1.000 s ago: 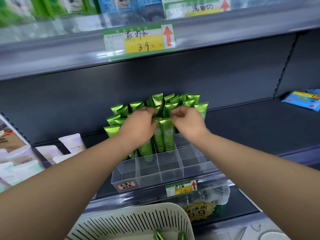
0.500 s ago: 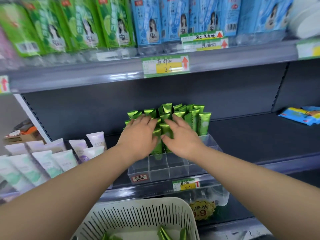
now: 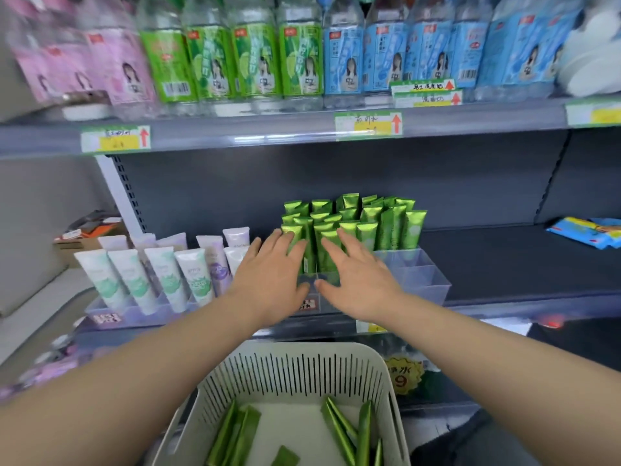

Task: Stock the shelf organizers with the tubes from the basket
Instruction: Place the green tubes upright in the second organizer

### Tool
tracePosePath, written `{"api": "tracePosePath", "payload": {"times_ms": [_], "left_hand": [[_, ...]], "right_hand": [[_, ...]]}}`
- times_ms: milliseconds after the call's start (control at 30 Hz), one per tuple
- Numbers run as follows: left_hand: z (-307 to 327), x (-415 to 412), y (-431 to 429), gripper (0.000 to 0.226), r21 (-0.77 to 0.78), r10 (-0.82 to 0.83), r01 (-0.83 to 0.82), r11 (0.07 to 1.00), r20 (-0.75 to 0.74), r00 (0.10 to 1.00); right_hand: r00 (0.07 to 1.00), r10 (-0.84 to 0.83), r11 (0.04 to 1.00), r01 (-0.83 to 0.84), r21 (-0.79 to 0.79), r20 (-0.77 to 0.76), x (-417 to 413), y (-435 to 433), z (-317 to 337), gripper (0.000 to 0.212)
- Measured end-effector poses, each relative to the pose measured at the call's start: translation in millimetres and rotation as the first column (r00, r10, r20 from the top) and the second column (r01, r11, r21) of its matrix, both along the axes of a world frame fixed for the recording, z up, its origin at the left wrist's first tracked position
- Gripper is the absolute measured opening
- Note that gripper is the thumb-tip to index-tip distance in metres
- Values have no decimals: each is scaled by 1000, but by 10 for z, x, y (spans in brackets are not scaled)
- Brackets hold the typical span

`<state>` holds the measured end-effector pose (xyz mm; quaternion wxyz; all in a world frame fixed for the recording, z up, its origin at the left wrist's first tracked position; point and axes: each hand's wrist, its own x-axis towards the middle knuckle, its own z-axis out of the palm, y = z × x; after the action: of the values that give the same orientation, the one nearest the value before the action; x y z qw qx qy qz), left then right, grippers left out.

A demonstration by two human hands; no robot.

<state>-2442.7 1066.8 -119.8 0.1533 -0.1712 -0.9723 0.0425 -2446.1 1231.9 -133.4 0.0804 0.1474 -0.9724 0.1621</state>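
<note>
Left hand (image 3: pixel 268 284) and right hand (image 3: pixel 358 280) were both flat with fingers spread, gripping nothing, fingertips against the front row of green tubes (image 3: pixel 353 223). These tubes stood upright in the clear organizer (image 3: pixel 413 277) at the shelf's (image 3: pixel 504 264) front edge; its right front compartments were bare. More green tubes lay loose in the white basket (image 3: pixel 295 368) below.

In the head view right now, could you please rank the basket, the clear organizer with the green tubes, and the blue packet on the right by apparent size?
1. Basket, though it is nearest the camera, which inflates it.
2. Clear organizer, partly hidden by both hands.
3. Blue packet, cut off by the frame edge.
</note>
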Motion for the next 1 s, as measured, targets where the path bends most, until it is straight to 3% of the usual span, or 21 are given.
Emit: {"api": "tracePosePath", "payload": {"times_ms": [467, 1000], "left_hand": [[-631, 756, -445, 75, 58, 43, -53, 997, 154, 987], [-1769, 653, -980, 62, 55, 120, -163, 985, 461, 879]], "right_hand": [[981, 96, 995, -99, 7, 171, 645, -314, -728, 81], [880, 87, 993, -116, 33, 468, 696, -526, -1831, 83]]}}
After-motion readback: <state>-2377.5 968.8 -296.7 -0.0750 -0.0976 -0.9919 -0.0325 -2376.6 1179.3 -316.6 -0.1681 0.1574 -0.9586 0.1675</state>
